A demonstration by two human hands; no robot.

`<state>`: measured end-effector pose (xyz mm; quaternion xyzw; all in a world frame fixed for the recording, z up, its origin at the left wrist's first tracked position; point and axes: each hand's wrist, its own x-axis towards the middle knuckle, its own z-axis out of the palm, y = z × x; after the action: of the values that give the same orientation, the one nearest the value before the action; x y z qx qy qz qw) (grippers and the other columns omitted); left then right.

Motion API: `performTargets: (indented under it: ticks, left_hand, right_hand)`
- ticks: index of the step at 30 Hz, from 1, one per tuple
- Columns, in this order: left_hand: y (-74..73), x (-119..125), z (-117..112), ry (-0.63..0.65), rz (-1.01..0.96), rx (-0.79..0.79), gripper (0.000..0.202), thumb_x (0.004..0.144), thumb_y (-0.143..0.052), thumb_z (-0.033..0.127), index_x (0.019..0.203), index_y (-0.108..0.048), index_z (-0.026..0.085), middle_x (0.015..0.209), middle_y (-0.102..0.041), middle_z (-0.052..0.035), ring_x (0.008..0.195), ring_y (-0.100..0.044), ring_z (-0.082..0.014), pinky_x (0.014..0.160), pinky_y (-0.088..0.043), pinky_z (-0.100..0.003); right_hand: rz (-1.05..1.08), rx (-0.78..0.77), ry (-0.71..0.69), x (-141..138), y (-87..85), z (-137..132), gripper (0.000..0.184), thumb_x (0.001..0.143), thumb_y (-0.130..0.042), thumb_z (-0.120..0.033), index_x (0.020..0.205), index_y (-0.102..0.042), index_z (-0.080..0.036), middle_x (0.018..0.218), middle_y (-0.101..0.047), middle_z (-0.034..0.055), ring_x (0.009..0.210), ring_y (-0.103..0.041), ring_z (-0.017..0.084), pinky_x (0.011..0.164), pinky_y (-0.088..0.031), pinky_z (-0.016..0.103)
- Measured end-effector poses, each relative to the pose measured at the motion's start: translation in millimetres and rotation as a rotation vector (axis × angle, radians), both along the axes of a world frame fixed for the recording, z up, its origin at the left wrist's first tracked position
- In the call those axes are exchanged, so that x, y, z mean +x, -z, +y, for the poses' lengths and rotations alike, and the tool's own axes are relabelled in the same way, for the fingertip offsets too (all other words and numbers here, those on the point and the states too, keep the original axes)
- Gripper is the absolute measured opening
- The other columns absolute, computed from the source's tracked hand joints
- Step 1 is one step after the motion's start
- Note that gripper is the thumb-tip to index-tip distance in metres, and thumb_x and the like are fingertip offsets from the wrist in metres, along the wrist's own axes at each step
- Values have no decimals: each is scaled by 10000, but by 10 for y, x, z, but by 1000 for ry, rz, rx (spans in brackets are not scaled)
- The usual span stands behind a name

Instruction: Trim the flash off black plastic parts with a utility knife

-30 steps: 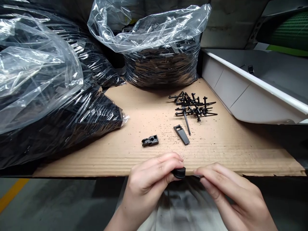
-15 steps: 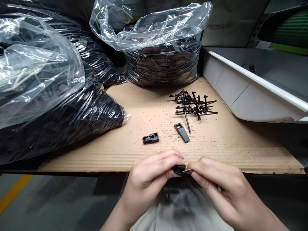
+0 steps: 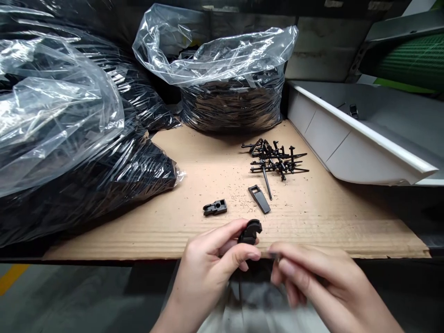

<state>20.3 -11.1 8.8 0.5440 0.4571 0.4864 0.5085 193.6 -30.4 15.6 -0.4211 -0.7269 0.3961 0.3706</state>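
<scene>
Between its thumb and fingers my left hand [image 3: 218, 254] grips a small black plastic part [image 3: 250, 231] with a curved, notched top, held over the cardboard's front edge. To its right, my right hand [image 3: 312, 273] pinches a thin blade [image 3: 272, 255], blurred by motion; its tip is apart from the black part. Just beyond my hands lie a flat black wedge-shaped piece [image 3: 259, 199] with a square opening and a black clip-like piece [image 3: 215, 207]. Behind them is a loose heap of thin black plastic sprues [image 3: 275, 159].
Brown cardboard [image 3: 194, 171] with scattered dark shavings covers the work surface. A clear bag of black parts [image 3: 232, 101] stands at the back, a larger bag [image 3: 86, 171] at the left. On the right is a grey-white tray [image 3: 312, 115] with a few small pieces inside.
My left hand has turned the black part up so its notched side shows. The blade in my right hand has come away from it and dropped slightly. The view has tilted a little.
</scene>
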Motion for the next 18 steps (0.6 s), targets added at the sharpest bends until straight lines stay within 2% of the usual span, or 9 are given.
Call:
performTargets:
  ticks: [2, 4, 7, 11, 14, 18]
  left_hand:
    - [9, 33, -4, -8, -83, -71, 185, 699, -645, 115, 879, -686, 123, 551, -691, -7, 437, -612, -106, 449, -517, -139]
    - [27, 58, -11, -23, -126, -72, 212, 707, -645, 119, 917, -676, 136, 572, -692, 5, 464, -626, -99, 454, -517, -119]
    - [45, 73, -17, -31, -92, -16, 259, 712, -651, 119, 961, -670, 185, 616, -697, 33, 482, -631, -84, 481, -522, -104]
    - [41, 65, 4, -22, 38, 60, 245, 718, -647, 135, 957, -674, 182, 591, -693, 35, 491, -637, -103, 491, -532, -124]
    - [40, 53, 19, -32, 116, 108, 242, 729, -643, 163, 968, -677, 165, 570, -681, 24, 469, -627, -111, 448, -519, -133]
    - [45, 50, 12, -30, 150, 136, 249, 733, -641, 178, 977, -678, 150, 577, -673, 13, 460, -614, -105, 425, -501, -128]
  right_hand:
    - [-86, 350, 224, -50, 134, -38, 295, 828, -477, -69, 1074, -584, -191, 817, -631, 51, 663, -588, 146, 605, -492, 258]
    - [-197, 495, 285, -98, 239, -39, 301, 806, -510, -57, 1087, -572, -145, 854, -607, 94, 754, -577, 187, 626, -488, 300]
    - [-289, 548, 309, -154, 296, -2, 286, 806, -518, -70, 1087, -570, -90, 800, -577, 113, 709, -548, 197, 578, -470, 326]
    - [-327, 609, 340, -174, 248, 49, 271, 810, -517, -88, 1074, -578, -77, 750, -557, 107, 668, -527, 195, 533, -447, 321]
    - [-332, 569, 301, -146, 210, 60, 242, 823, -499, -93, 1049, -584, -99, 724, -560, 84, 657, -538, 181, 532, -456, 299]
    - [-259, 526, 242, -120, 197, 40, 242, 833, -475, -58, 1058, -541, -120, 784, -629, 60, 687, -599, 141, 620, -494, 239]
